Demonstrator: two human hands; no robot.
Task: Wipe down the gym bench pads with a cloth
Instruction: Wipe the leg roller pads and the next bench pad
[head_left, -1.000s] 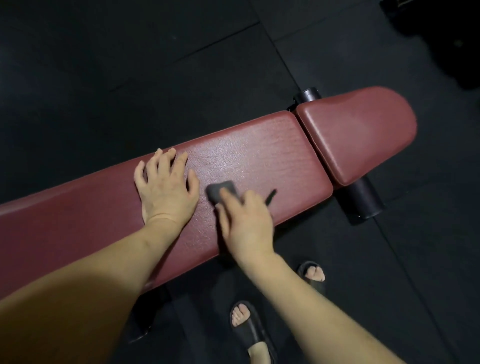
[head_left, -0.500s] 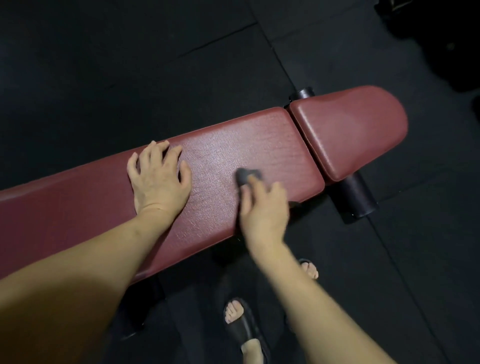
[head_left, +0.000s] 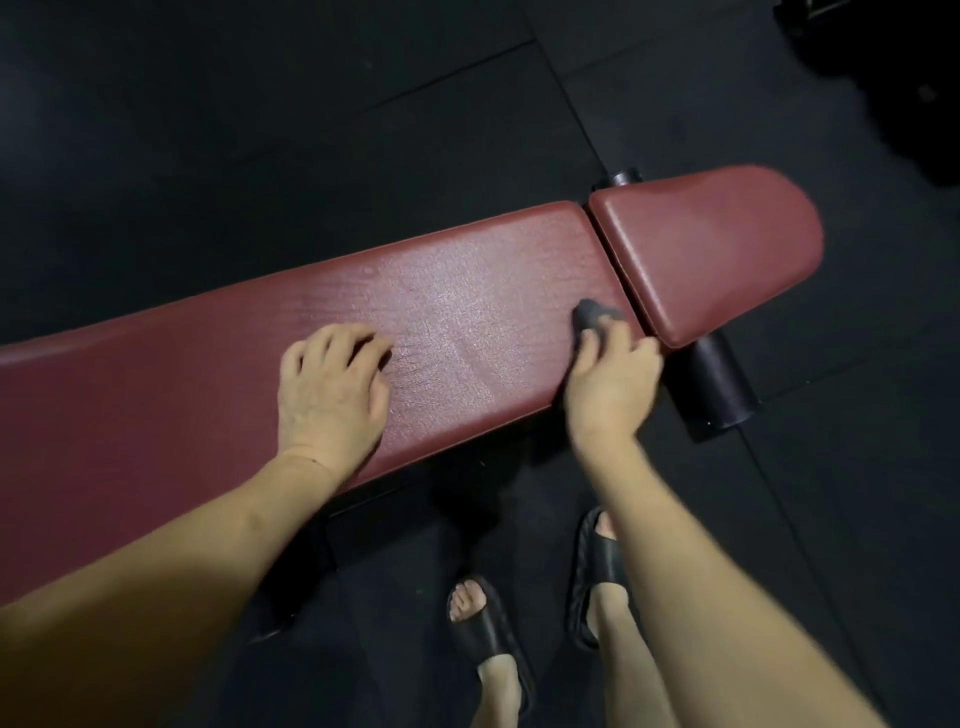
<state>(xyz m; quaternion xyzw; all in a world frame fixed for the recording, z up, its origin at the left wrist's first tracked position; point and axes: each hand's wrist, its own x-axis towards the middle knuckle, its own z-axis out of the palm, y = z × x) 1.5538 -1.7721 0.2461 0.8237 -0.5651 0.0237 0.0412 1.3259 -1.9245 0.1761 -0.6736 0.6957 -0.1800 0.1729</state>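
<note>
On the long dark-red vinyl bench pad (head_left: 322, 312), at about three o'clock near the seam with the shorter rounded red seat pad (head_left: 711, 249), the right hand (head_left: 610, 384) curls round a small grey cloth (head_left: 595, 313), pressing it down. At nine o'clock, the left hand (head_left: 330, 387) rests there, fingers loosely spread.

The long padded vinyl counter (head_left: 467, 332) is dark maroon red, its surface marked with a fine crackled grain that shines paler pink where light catches it. The shorter rounded seat pad (head_left: 711, 249) is the same maroon, smoother in look. The small bunched cloth (head_left: 595, 313) is dark grey. The foam roller (head_left: 719, 387) is black. The rubber floor tiles (head_left: 260, 130) are black with thin seam lines. The slide sandals (head_left: 480, 631) are black.
</note>
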